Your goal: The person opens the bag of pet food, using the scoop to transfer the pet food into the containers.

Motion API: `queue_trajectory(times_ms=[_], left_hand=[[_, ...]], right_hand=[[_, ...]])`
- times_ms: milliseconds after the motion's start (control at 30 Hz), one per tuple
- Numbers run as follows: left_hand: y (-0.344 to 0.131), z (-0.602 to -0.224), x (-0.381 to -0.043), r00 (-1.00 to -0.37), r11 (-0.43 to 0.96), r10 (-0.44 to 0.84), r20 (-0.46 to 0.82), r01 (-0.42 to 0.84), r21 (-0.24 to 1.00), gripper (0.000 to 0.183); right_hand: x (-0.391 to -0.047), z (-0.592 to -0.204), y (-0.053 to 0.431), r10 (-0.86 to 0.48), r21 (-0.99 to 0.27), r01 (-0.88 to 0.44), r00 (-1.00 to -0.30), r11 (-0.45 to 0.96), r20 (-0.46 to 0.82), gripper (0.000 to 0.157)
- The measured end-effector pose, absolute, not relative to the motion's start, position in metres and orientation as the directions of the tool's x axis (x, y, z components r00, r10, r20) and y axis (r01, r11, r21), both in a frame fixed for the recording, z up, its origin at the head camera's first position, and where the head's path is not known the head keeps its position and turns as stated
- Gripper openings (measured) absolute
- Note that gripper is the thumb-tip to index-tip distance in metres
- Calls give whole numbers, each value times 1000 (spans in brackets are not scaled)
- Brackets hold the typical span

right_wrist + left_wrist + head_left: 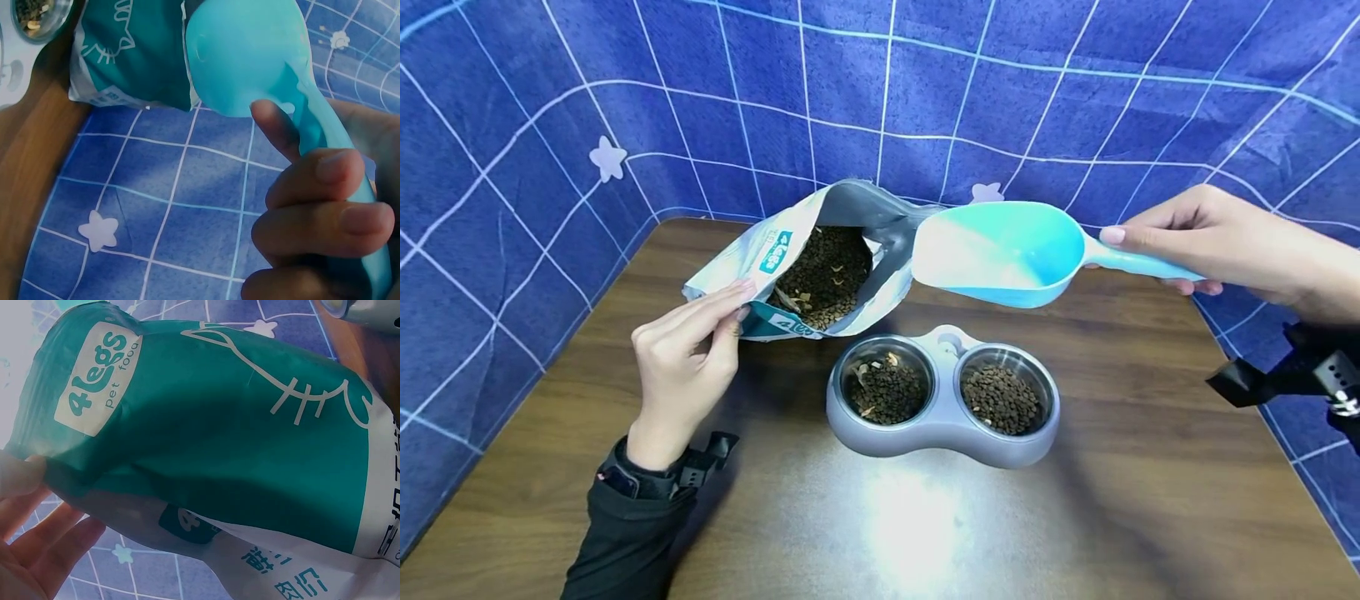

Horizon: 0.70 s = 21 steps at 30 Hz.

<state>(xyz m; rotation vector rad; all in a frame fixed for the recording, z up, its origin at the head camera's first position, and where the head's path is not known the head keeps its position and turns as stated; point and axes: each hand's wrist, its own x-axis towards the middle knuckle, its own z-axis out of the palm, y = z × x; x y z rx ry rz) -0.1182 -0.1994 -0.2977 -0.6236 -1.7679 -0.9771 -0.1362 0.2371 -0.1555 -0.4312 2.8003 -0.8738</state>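
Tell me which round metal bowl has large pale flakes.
The round silver metal bowl nearer the left hand: large pale flakes top its brown kibble; the other bowl shows mostly plain pellets.

Glare on tabletop (917, 529), soft shadows, dimmer wrist views (left partly overexposed)
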Motion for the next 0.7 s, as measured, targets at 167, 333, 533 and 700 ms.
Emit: queue_trajectory(times_ms=[167, 333, 533, 700], left_hand=[[-200, -298, -119, -384, 541, -16, 923, 773, 331, 15], [-202, -299, -120, -372, 545, -3, 928, 777, 313, 17], [-202, -300, -120, -370, 544, 2, 929, 780, 310, 17], [-203, -300, -120, -384, 549, 5, 923, 773, 318, 16]], right_hand=[[-139, -146, 223, -309, -554, -206, -946, 807, -98, 33], [-146, -134, 205, -329, -519, -221, -936, 826, -126, 35], [-151, -124, 181, -361, -479, -257, -922, 839, -138, 39], [-155, -120, 159, -394, -380, -328, -913, 865, -109, 42]])
